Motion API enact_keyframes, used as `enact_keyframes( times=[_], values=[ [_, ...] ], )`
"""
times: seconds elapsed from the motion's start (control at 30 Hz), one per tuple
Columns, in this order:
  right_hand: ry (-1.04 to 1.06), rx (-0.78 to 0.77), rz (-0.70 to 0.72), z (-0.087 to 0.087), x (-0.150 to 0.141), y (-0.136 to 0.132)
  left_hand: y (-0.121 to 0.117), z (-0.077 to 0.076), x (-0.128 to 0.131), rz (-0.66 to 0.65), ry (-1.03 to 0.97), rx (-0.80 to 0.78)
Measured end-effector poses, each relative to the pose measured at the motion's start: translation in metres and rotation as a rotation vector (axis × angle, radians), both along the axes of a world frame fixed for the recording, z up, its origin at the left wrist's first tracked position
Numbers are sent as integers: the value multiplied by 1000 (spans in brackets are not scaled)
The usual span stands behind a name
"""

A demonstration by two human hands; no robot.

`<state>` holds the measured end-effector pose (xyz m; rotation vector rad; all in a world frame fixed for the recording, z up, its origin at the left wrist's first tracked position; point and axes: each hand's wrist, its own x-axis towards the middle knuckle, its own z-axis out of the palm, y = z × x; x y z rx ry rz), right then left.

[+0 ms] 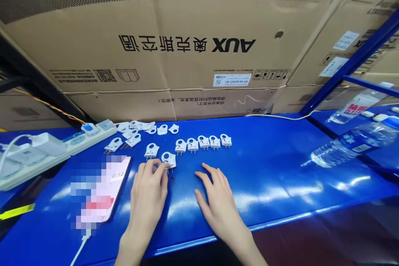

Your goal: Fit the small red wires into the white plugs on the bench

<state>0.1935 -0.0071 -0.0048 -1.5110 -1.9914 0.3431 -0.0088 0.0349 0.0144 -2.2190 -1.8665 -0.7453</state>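
Observation:
My left hand [149,187] has its fingers curled, thumb and forefinger closed at the lower left of a white plug with a ring handle [168,158]. That plug's pins point toward me, and a small dark and red bit [171,178] shows just below them. My right hand [218,197] hovers or rests over the blue surface with fingers apart, holding nothing. Another white ring plug [151,150] stands just beyond my left fingers. Farther right, several similar plugs [203,141] form a row, pins toward me. A loose pile of plugs [137,126] lies at the back left.
Left of my left hand lies a lit phone [102,195] with a cable. A white power strip [71,145] with chargers runs along the left. Large cardboard boxes [187,12] wall off the back. Water bottles [352,143] lie at right by a blue metal post [349,62].

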Motion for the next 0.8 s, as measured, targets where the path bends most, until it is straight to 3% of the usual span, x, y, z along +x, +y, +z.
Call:
enact_keyframes(
  times=[0.2,0.53,0.8],
  values=[
    [-68,21,43,2,5,3,-15,-8,13,-46,-197,-49],
    [-21,-8,53,4,5,4,-28,-10,33,-391,-316,-90],
    [56,-16,4,1,6,5,-29,-14,31,-207,-415,-78]
  ],
)
